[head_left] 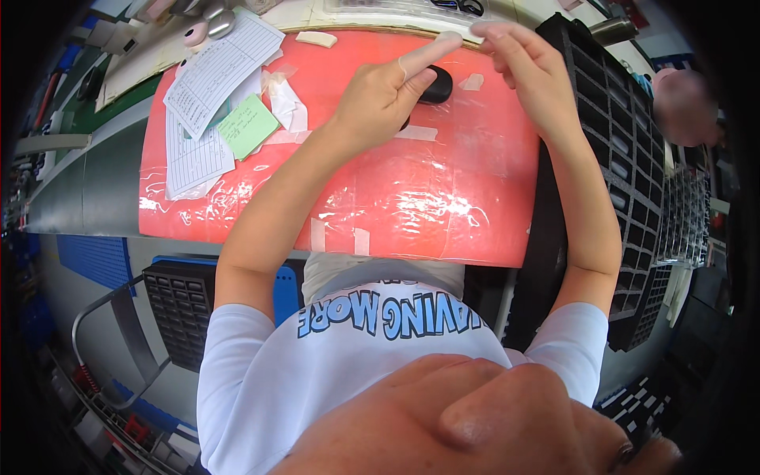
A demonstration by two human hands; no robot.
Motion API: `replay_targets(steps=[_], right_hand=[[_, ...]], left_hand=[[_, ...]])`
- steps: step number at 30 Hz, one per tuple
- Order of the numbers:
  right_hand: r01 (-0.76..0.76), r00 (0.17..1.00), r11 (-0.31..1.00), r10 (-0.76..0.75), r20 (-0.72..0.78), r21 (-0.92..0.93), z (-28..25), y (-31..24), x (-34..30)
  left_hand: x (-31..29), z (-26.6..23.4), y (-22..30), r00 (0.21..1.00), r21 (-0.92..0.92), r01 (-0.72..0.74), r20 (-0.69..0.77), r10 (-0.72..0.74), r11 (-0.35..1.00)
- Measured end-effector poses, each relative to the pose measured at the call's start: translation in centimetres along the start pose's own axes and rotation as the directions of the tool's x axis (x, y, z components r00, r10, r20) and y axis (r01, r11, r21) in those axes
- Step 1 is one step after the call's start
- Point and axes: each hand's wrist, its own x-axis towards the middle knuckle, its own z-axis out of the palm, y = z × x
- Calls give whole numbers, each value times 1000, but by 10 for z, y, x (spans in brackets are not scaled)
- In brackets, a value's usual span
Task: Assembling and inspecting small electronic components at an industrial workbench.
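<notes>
My left hand is over the red-pink mat, its index finger stretched out toward the far right. A pale finger cot covers that finger. The thumb and other fingers are closed around a black rounded object, whose underside and kind are hidden. Just right of the covered fingertip is my right hand, its fingers loosely bent and apart with nothing visible in them. The tips of the two index fingers nearly meet; I cannot tell if they touch.
The glossy mat covers the table before me. At left lie printed sheets, a green note and a crumpled white scrap. Black compartment trays stand along the right. A clear plastic tray sits at the far edge.
</notes>
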Motion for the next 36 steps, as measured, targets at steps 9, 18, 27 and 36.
replay_targets(steps=[9, 18, 27, 36], right_hand=[[-129, 985, 991, 123, 121, 38, 0, 4, 1], [-205, 975, 976, 198, 101, 74, 3, 0, 1], [-174, 984, 970, 167, 58, 167, -4, 12, 6], [-168, 977, 985, 160, 138, 45, 13, 6, -4]], left_hand=[[1, 4, -6, 991, 146, -81, 114, 65, 986], [0, -1, 4, 996, -28, 39, 83, -36, 999], [3, -8, -2, 997, -114, 66, -17, -69, 991], [1, -3, -2, 993, 431, -119, 76, 95, 895]])
